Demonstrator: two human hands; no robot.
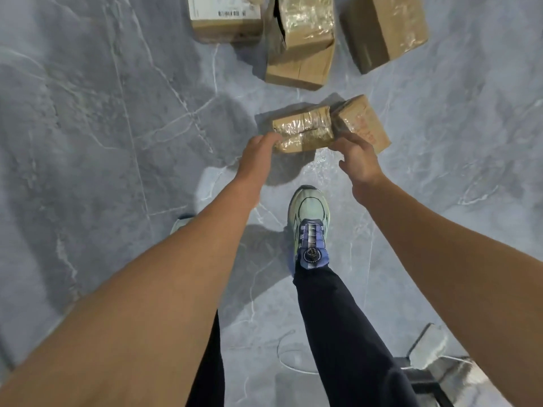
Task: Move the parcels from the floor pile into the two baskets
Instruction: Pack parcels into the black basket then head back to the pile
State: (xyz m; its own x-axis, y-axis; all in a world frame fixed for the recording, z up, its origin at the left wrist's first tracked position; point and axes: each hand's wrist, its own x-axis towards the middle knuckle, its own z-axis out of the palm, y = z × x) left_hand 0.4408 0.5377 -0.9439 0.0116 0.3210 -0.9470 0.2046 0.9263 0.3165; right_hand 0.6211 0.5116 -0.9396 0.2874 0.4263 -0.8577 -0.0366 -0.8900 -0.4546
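Note:
Several taped brown cardboard parcels lie on the grey marble floor. The nearest is a small flat parcel (304, 129) wrapped in shiny tape, with a second small parcel (363, 121) touching its right end. My left hand (258, 155) reaches to the flat parcel's left end, fingers relaxed and touching its corner. My right hand (357, 158) hovers at its right front corner, fingers spread and gripping nothing. Neither basket is in view.
Three bigger boxes stand farther off: one with a white label (224, 17), a torn one (301, 42) in the middle, and one (383, 27) at the right. My shoe (310, 224) stands just behind the parcels. A metal frame (426, 362) sits at lower right.

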